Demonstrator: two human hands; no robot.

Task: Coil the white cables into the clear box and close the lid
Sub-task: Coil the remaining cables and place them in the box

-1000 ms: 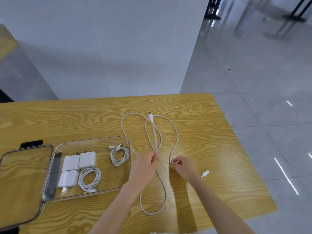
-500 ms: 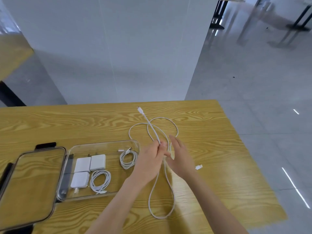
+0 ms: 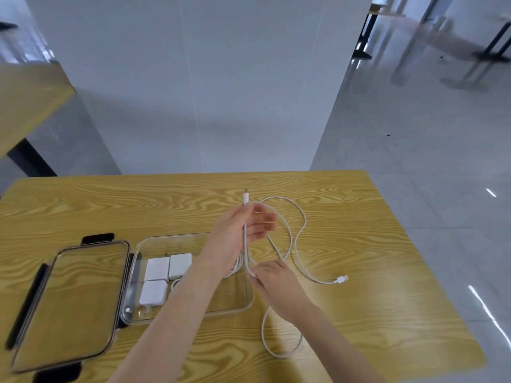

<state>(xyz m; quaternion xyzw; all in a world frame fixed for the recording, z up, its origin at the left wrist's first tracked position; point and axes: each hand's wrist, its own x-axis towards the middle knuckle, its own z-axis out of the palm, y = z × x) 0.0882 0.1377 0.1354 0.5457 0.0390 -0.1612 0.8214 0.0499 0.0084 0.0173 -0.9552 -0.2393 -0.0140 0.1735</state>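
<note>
1. We've got a wood-grain desk (image 3: 359, 230) carrying everything, with shiny grey floor off to the right and a white wall on the far side.
2. The lid (image 3: 69, 305) lies flat at the near left of the desk, off the box, with black latches on its edges.
3. Just right of it sits the clear box (image 3: 193, 239), open. Our left forearm crosses over its right half.
4. Inside the box, on the left side, are three white chargers (image 3: 157, 268) packed close together. A coiled cable (image 3: 235, 268) peeks out beside our wrist, mostly hidden.
5. The loose white cable (image 3: 297, 244) sprawls on the desk right of the box, one loop on the far side and one near us, with its USB plug (image 3: 343, 278) lying out to the right.
6. Our left hand (image 3: 237, 239) is raised over the box's far right corner, its fingers pinching the cable just below the other plug (image 3: 245, 197), which points away from us; the remaining fingers are loosely spread.
7. Our right hand (image 3: 276, 283) is nearer to us, fingers pinching the same cable lower down, by the box's right edge.
</note>
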